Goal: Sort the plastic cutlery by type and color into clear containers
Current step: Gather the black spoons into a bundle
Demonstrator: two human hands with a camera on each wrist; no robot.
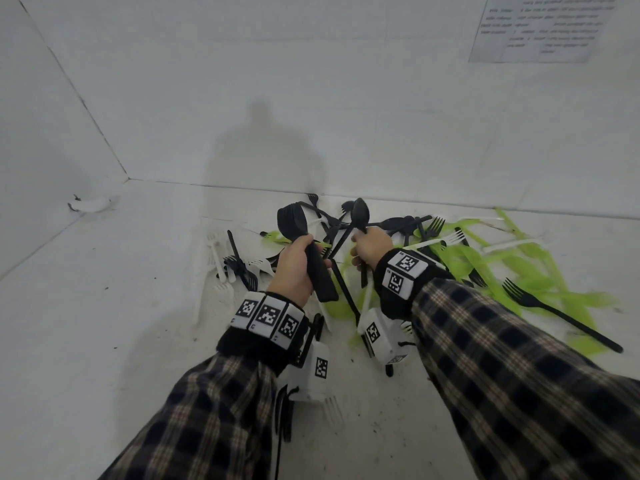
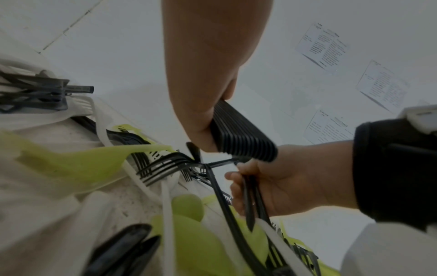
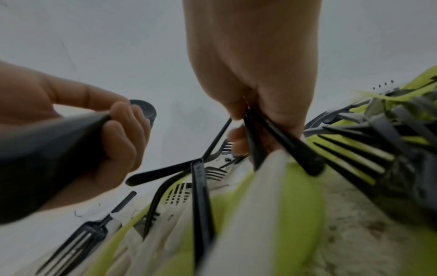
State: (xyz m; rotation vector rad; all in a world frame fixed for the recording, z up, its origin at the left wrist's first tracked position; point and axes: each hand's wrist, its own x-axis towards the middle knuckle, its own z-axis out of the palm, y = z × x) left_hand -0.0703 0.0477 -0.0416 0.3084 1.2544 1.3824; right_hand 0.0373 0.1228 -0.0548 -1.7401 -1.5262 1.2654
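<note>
**Black spoons gathered in both hands above the mixed pile**

I start with the white surface [image 1: 104,306], which carries the loose pile of black, white and lime-green plastic cutlery [image 1: 450,258], spread from 12 o'clock round to 3 o'clock of my hands. No clear container shows in any view.

My left hand [image 1: 294,268] is wrapped round the handles of a nested stack of black plastic spoons [image 1: 294,220], bowls up. My right hand [image 1: 370,245] pinches a few black plastic spoons [image 1: 360,211] by their handles, just beside the stack at its 3 o'clock.

I judge these pieces light, stiff and slick, and thin enough to snap if bent. Nested stacks can fan out, so I would hold mid-handle, squeezing across the flat faces.
</note>
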